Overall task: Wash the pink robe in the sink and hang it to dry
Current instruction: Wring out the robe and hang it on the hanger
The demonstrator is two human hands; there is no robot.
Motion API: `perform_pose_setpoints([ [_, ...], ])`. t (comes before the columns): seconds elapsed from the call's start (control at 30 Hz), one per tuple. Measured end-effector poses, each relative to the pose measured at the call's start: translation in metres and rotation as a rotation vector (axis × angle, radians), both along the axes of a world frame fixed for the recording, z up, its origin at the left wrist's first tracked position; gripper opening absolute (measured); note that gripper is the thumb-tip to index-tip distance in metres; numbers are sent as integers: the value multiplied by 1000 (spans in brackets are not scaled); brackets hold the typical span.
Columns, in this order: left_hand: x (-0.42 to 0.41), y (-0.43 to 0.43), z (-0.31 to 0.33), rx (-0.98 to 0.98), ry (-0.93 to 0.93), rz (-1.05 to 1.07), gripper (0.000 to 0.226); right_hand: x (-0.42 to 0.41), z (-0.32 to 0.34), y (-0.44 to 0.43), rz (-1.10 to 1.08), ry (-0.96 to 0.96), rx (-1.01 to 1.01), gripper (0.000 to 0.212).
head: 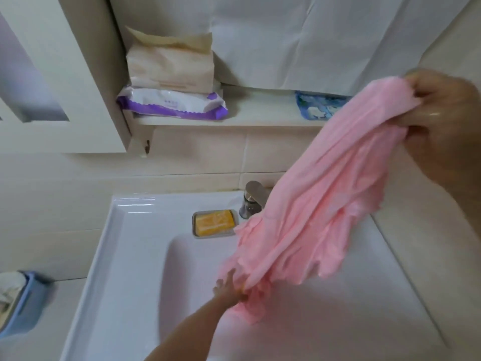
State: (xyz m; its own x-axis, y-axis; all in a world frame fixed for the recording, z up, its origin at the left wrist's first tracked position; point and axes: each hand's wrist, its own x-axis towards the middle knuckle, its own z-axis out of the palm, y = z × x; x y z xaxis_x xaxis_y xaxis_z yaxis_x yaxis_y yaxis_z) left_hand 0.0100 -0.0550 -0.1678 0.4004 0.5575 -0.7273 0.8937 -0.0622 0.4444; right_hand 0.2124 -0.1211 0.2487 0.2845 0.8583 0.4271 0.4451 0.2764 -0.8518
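Just beyond the left hand's [230,286] fingertips sits the orange soap bar [214,222], in its dish on the sink [130,230] rim. Those fingers are half buried in the low end of the pink robe [325,191], too blurred to tell whether they clasp it. The robe slopes up past the faucet [253,198] to the right hand [447,121], whose fingers clench the bunched top. If the low end slips, I'd expect the cloth to swing, snag the faucet or sweep the soap off.
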Motion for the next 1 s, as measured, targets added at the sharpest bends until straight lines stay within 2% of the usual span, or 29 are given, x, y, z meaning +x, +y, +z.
perform_pose_setpoints([
  [0.07, 14, 1, -7, 23, -133, 95, 55, 20, -2, -5, -12, 7, 22, 13],
  [0.13, 18, 6, -4, -33, -332, 243, 38, 43, -16, -13, -109, 39, -75, 18],
  [0.2, 14, 11, 10, -42, -465, 296, 28, 50, -39, -23, -97, 14, -194, 24],
  [0.3, 0, 25, 41, -14, -653, 304, 11, 41, -110, -37, -104, -80, -487, 26],
  [0.37, -8, 33, 72, 2, -735, 286, 13, 37, -180, -45, -99, -201, -690, 26],
  [0.47, -16, 37, 124, -1, -826, 243, 15, 22, -245, -50, 82, -501, -1037, 59],
  [0.5, -16, 38, 140, 9, -866, 222, 15, 10, -251, -46, 136, -539, -1061, 73],
  [0.53, -16, 39, 157, 10, -892, 208, 15, -4, -250, -40, 179, -511, -1010, 83],
  [0.6, -14, 38, 188, 16, -966, 186, 16, -36, -237, -23, 230, -306, -855, 89],
  [0.67, -14, 38, 216, 34, -1021, 167, 17, -52, -223, -5, 189, -115, -768, 64],
  [0.73, -17, 40, 244, 84, -1066, 170, 16, -52, -205, 9, 154, -48, -720, 28],
  [0.77, -19, 42, 257, 117, -1091, 182, 17, -48, -196, 12, 162, 13, -684, 21],
  [0.9, -31, 53, 288, 262, -1124, 196, 17, -35, -142, 12, 181, 243, -529, 18],
  [0.97, -40, 58, 296, 195, -1029, 86, 18, -35, -115, 11, 181, 301, -453, 14],
  [1.0, -46, 61, 297, 109, -947, -36, 25, -36, -103, 11, 189, 324, -405, 12],
])
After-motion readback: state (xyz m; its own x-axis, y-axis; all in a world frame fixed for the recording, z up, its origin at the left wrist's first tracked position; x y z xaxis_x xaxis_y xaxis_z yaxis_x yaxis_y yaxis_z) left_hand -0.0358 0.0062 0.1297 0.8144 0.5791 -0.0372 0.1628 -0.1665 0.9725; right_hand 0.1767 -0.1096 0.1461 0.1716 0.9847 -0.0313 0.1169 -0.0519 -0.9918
